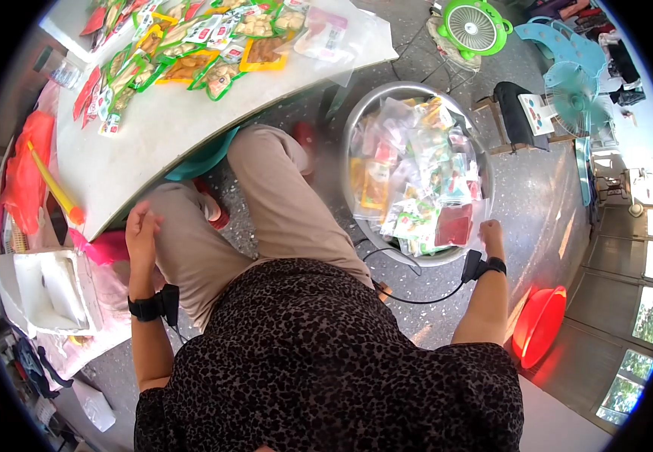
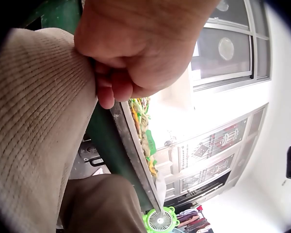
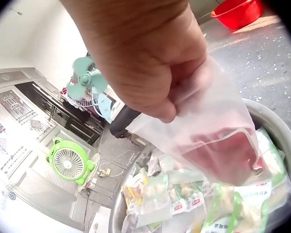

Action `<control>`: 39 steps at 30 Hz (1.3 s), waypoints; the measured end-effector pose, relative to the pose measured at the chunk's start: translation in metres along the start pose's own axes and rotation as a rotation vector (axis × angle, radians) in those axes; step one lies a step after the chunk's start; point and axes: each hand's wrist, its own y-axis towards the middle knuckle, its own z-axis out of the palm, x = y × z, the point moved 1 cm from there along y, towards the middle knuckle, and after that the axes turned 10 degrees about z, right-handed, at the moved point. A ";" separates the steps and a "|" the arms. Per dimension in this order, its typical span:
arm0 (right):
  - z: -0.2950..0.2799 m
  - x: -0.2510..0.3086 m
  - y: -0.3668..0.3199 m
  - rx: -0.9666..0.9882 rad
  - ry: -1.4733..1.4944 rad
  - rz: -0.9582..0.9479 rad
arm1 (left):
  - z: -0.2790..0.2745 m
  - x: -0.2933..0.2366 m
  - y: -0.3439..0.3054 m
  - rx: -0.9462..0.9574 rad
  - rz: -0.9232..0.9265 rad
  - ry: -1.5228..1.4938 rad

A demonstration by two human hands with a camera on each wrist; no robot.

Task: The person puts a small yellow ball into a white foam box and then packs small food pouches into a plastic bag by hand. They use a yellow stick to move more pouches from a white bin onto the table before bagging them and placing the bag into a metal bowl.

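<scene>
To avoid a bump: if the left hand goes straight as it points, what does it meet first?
Probably the near edge of the table, just ahead of the left hand; heights are unclear, so it might pass underneath.

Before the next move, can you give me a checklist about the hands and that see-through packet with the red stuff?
1. Right hand gripping the clear packet with red contents: ok.
2. That packet over the metal basin: ok.
3. That packet sealed shut: cannot tell, because the fingers cover its top.
4. Left hand holding nothing: ok.
5. Food packets on the table in tidy rows: not ok, they lie in a jumbled heap.
</scene>
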 end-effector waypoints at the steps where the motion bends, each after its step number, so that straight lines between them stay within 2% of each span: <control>1: 0.000 -0.007 -0.004 -0.059 -0.038 -0.001 | 0.000 0.000 0.000 -0.001 0.004 -0.006; 3: -0.001 -0.012 -0.011 -0.132 -0.165 -0.064 | -0.001 0.000 -0.001 -0.004 0.012 -0.019; 6: 0.008 -0.002 -0.046 -0.487 -0.432 -0.207 | -0.005 0.007 -0.001 0.010 0.016 -0.012; 7: 0.015 0.015 -0.070 -0.414 -0.470 -0.049 | -0.004 0.006 -0.001 0.006 0.002 -0.004; 8: 0.031 0.010 -0.075 -0.370 -0.456 -0.012 | -0.004 0.005 -0.002 0.000 -0.009 0.004; 11: 0.093 -0.026 -0.072 -0.116 -0.365 -0.197 | -0.003 0.004 -0.003 -0.021 -0.005 -0.014; 12: 0.108 -0.030 -0.071 0.049 -0.413 -0.271 | -0.004 0.005 -0.003 -0.028 0.001 -0.025; 14: 0.133 -0.025 -0.063 0.219 -0.409 -0.176 | -0.005 0.007 -0.003 -0.018 0.010 -0.034; 15: 0.136 -0.015 -0.060 0.245 -0.345 -0.181 | -0.006 0.007 -0.003 -0.019 0.016 -0.039; 18: 0.132 0.049 -0.054 0.323 -0.145 -0.160 | -0.008 0.004 -0.005 -0.009 -0.006 -0.103; 19: 0.128 0.078 -0.057 0.320 -0.135 -0.239 | -0.008 0.005 -0.006 -0.019 -0.001 -0.145; 20: 0.131 0.101 -0.055 0.373 0.026 -0.284 | -0.008 0.007 -0.006 -0.036 0.010 -0.186; 23: 0.119 0.215 -0.113 0.484 0.136 -0.364 | -0.013 0.006 -0.007 -0.038 0.007 -0.160; 27: 0.145 0.312 -0.191 0.680 0.323 -0.686 | -0.040 -0.005 -0.010 -0.191 0.021 -0.218; 28: 0.158 0.326 -0.205 0.672 0.309 -0.876 | -0.050 -0.007 -0.011 -0.234 0.011 -0.216; 30: 0.175 0.348 -0.248 0.533 0.253 -1.065 | -0.076 -0.010 -0.013 -0.420 0.133 -0.019; 32: 0.191 0.361 -0.281 0.482 0.281 -1.241 | -0.116 -0.014 -0.019 -0.535 0.253 0.448; 36: 0.236 0.368 -0.300 0.373 0.348 -1.471 | -0.187 -0.043 -0.037 -0.777 0.447 1.058; 39: 0.249 0.364 -0.307 0.336 0.237 -1.531 | -0.242 -0.028 -0.049 -0.923 0.248 1.316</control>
